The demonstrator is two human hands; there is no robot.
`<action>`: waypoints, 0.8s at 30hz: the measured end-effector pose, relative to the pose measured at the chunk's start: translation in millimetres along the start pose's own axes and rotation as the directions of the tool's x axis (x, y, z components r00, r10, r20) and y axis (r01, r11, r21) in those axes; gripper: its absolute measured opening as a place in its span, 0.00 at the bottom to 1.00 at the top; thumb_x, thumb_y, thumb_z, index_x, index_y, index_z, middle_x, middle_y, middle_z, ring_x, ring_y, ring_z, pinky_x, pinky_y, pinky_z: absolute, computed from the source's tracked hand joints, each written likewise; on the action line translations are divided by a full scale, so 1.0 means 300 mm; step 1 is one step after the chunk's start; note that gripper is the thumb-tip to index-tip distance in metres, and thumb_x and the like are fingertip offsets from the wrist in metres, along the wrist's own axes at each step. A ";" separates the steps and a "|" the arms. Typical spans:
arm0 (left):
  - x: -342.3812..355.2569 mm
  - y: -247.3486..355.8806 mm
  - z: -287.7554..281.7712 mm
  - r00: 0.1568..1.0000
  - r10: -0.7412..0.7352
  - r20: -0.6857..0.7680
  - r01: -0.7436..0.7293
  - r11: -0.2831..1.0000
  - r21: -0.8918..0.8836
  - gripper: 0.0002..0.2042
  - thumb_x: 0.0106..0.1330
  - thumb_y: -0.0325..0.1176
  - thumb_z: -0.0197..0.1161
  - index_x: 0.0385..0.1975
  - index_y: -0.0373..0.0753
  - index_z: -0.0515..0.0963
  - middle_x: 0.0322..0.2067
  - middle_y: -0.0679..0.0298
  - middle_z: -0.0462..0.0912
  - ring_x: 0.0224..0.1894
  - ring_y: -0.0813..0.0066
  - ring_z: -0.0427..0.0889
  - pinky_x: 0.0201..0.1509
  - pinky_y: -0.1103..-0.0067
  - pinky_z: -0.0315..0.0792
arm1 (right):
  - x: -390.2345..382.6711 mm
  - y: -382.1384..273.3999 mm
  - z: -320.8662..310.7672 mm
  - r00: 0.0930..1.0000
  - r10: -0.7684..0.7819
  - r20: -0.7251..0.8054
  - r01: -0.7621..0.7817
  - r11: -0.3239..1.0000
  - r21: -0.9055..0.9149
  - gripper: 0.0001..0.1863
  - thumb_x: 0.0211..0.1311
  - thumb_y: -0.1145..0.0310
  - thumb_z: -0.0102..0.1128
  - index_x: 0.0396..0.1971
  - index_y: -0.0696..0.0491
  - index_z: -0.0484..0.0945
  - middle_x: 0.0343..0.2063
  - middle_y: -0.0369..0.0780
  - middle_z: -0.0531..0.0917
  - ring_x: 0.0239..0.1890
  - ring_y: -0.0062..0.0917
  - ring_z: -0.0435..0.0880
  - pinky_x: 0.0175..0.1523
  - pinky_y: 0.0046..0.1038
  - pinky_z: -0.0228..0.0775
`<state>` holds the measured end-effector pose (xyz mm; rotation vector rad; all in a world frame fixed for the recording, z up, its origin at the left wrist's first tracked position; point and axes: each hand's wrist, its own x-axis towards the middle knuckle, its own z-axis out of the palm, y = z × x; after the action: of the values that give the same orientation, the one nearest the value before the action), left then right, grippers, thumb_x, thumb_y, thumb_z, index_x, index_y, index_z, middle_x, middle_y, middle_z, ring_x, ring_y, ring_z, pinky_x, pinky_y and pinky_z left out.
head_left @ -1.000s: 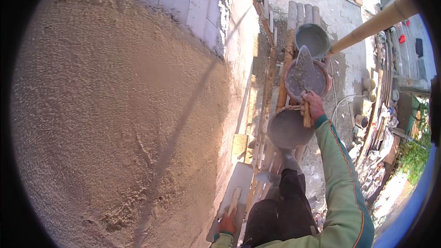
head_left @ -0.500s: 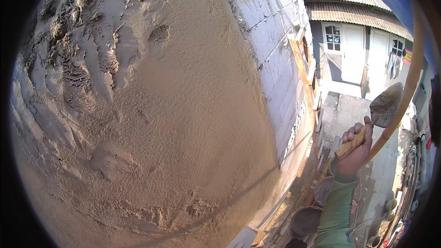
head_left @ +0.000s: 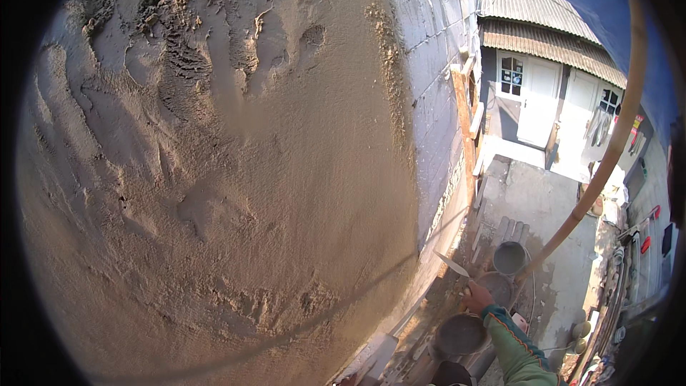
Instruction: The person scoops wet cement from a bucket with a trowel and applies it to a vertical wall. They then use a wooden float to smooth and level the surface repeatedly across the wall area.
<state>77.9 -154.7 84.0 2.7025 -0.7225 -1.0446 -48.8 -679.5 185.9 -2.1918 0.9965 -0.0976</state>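
Buckets (head_left: 458,353) number three near the right hand (head_left: 476,297) gripping one trowel (head_left: 452,264).

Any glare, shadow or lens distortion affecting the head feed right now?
All in the head view: bright light washes out the white rectangular doors; a dark shadow slants low across the rough brown plastered wall; the tan bamboo pole looks bowed, likely fisheye distortion; black borders cut the corners.
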 end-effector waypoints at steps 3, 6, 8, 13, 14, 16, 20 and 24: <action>0.010 -0.031 0.034 0.998 0.057 -0.010 -0.057 0.998 -0.018 0.42 0.57 0.27 0.61 0.76 0.55 0.59 0.61 0.45 0.73 0.61 0.42 0.76 0.66 0.55 0.71 | -0.195 0.200 0.278 0.986 0.155 0.061 -0.157 0.987 0.038 0.17 0.58 0.60 0.64 0.40 0.58 0.80 0.33 0.54 0.84 0.40 0.51 0.85 0.44 0.48 0.76; 0.050 0.088 -0.105 0.999 0.032 0.024 -0.029 0.989 -0.142 0.42 0.56 0.29 0.60 0.76 0.54 0.58 0.61 0.43 0.74 0.60 0.43 0.77 0.66 0.58 0.71 | -0.384 0.230 0.357 0.906 0.368 0.207 -0.413 0.874 0.255 0.17 0.60 0.58 0.63 0.35 0.59 0.82 0.33 0.53 0.85 0.40 0.49 0.86 0.46 0.47 0.76; 0.059 0.214 -0.238 0.996 0.088 -0.005 -0.086 0.962 -0.258 0.45 0.53 0.32 0.70 0.75 0.48 0.59 0.64 0.43 0.73 0.66 0.47 0.74 0.71 0.64 0.68 | -0.476 0.364 0.490 0.909 0.371 0.188 -0.415 0.840 0.349 0.19 0.61 0.55 0.63 0.35 0.60 0.82 0.31 0.53 0.85 0.39 0.49 0.85 0.45 0.47 0.74; 0.250 0.227 -0.280 0.964 0.239 0.117 -0.061 0.625 -0.778 0.44 0.59 0.21 0.67 0.77 0.40 0.54 0.56 0.54 0.80 0.43 0.68 0.84 0.44 0.73 0.81 | -0.601 0.040 0.313 0.964 0.258 0.070 -0.266 0.903 0.339 0.19 0.66 0.57 0.60 0.44 0.59 0.76 0.36 0.52 0.82 0.43 0.50 0.82 0.45 0.46 0.73; 0.272 0.240 -0.294 0.933 0.259 0.249 0.106 0.464 -0.879 0.43 0.61 0.20 0.65 0.77 0.41 0.52 0.54 0.54 0.81 0.38 0.71 0.85 0.40 0.74 0.82 | -0.640 0.032 0.318 0.993 0.119 0.010 -0.117 0.954 0.277 0.18 0.66 0.58 0.61 0.45 0.58 0.75 0.37 0.52 0.81 0.44 0.49 0.82 0.45 0.45 0.73; 0.321 0.276 -0.305 0.915 0.263 0.305 0.207 0.343 -0.916 0.42 0.63 0.18 0.63 0.78 0.41 0.51 0.47 0.56 0.83 0.31 0.73 0.82 0.36 0.75 0.80 | -0.692 -0.031 0.302 0.991 -0.133 0.014 0.128 0.973 0.192 0.18 0.66 0.59 0.61 0.47 0.56 0.75 0.39 0.50 0.80 0.43 0.47 0.82 0.45 0.43 0.74; 0.345 0.301 -0.307 0.851 0.328 0.409 0.369 0.181 -0.912 0.42 0.64 0.18 0.62 0.78 0.43 0.50 0.46 0.57 0.83 0.31 0.73 0.82 0.37 0.75 0.80 | -0.744 -0.139 0.300 0.863 -0.455 0.221 0.420 0.888 0.188 0.17 0.64 0.62 0.63 0.48 0.53 0.75 0.39 0.47 0.78 0.42 0.47 0.81 0.45 0.42 0.74; 0.261 0.300 -0.295 0.852 0.329 0.407 0.323 0.281 -0.904 0.43 0.64 0.17 0.62 0.78 0.44 0.50 0.48 0.58 0.83 0.34 0.75 0.82 0.40 0.76 0.79 | -0.686 -0.041 0.428 0.941 -0.297 0.165 0.272 0.949 0.158 0.17 0.64 0.61 0.62 0.47 0.56 0.73 0.39 0.49 0.78 0.43 0.49 0.80 0.48 0.45 0.74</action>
<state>152.6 -274.1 131.4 1.2806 0.0105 -1.5541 -141.4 -459.2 142.3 -2.1629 0.5478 -0.0877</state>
